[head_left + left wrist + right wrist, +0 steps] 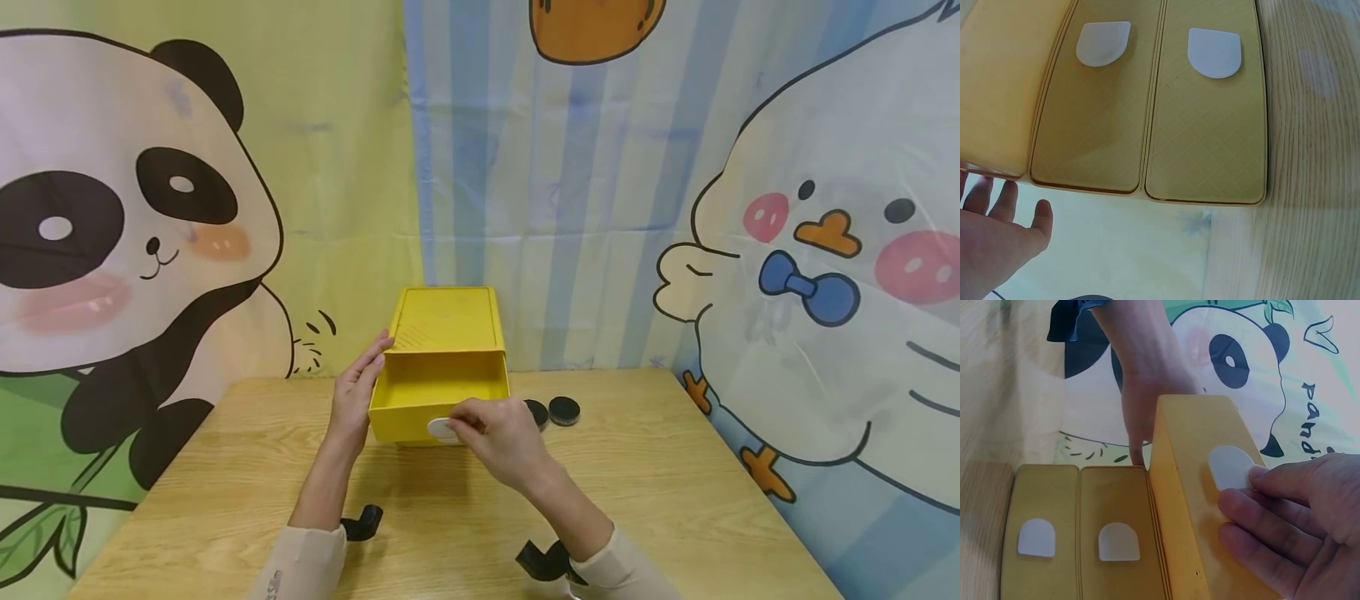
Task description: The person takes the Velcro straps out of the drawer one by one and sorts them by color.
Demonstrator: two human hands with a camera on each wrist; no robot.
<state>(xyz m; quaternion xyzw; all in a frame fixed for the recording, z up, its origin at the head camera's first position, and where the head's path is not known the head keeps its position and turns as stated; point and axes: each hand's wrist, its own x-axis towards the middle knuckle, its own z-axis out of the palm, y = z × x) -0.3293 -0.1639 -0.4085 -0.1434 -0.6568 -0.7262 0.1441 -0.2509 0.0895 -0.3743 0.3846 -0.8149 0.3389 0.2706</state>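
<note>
A yellow drawer box (450, 318) stands on the table, its top drawer (405, 421) pulled out toward me, with the yellow inside showing. At the drawer's front, my right hand (504, 440) pinches the white pull tab (1229, 467) between thumb and fingers. My left hand (356, 398) rests along the left side of the box, fingers extended and fingertips near its top edge. Below the pulled-out drawer, two more drawer fronts (1097, 125) sit flush in the box, each with a white tab (1215, 52).
Right of the box lie two round black discs (564, 410), one partly hidden behind my right hand. A wooden table (660, 492) spreads around the box. Behind it hangs a printed cloth (510, 167) with a panda and a white chick. Black mounts (363, 523) show by both wrists.
</note>
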